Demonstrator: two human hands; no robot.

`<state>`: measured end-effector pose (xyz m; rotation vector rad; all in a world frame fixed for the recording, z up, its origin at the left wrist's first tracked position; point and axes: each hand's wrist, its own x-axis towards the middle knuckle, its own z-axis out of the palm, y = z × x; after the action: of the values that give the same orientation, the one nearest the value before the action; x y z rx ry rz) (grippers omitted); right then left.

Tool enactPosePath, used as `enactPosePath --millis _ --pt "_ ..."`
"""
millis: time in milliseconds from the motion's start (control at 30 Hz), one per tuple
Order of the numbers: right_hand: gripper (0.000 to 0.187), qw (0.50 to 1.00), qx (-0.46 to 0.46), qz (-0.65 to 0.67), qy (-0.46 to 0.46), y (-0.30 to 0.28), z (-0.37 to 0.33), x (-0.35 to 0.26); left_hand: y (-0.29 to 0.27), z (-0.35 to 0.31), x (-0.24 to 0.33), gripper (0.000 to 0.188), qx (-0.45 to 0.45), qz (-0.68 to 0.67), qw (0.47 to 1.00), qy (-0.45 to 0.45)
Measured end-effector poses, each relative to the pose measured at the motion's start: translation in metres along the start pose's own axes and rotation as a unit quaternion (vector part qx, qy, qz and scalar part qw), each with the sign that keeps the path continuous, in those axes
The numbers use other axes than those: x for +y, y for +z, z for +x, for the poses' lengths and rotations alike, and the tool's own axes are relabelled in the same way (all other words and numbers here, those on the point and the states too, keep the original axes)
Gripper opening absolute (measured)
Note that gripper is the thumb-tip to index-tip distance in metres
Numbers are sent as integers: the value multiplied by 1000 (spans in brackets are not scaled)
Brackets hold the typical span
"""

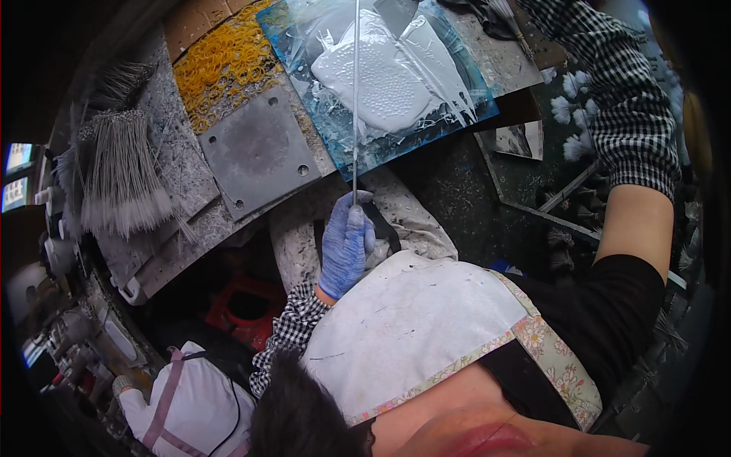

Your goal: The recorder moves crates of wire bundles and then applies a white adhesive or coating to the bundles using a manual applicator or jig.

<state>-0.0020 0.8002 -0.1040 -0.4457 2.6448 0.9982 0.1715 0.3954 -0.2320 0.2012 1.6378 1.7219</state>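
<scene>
My left hand [346,242], in a blue knit glove, is closed around the lower end of a thin, straight metal rod [355,107]. Upward from my fingers, the rod crosses over a blue board [304,91] and out at the top of the picture. White paste [381,80] is spread thickly on that board, dimpled with small holes in its middle and streaked at its right. A grey flat blade [397,12] shows at the paste's far edge. My right arm, in a checked sleeve [632,114], reaches forward; its hand lies outside the view.
A grey metal plate [260,151] with corner holes lies left of the board, beside a pile of yellow rubber bands [225,65]. Bundled thin wires with pale tips [126,175] rest farther left. White-tufted brushes [575,107] stand at right. Another person [190,404] is at lower left.
</scene>
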Motion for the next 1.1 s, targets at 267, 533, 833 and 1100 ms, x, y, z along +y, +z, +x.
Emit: enactPosePath --millis 267,533,833,1100 --pt "31 965 -16 174 195 -23 -137 -71 -23 8 -1 25 -68 -62 992 -90" --pt "29 964 -66 185 176 52 -164 -110 -36 13 -15 23 -129 -97 983 -86" --pt "27 983 32 154 95 51 -82 -42 -34 14 -23 20 -112 -178 975 -77" --pt "19 989 67 2 -129 -13 24 3 -29 16 -18 22 -74 -230 965 -98"
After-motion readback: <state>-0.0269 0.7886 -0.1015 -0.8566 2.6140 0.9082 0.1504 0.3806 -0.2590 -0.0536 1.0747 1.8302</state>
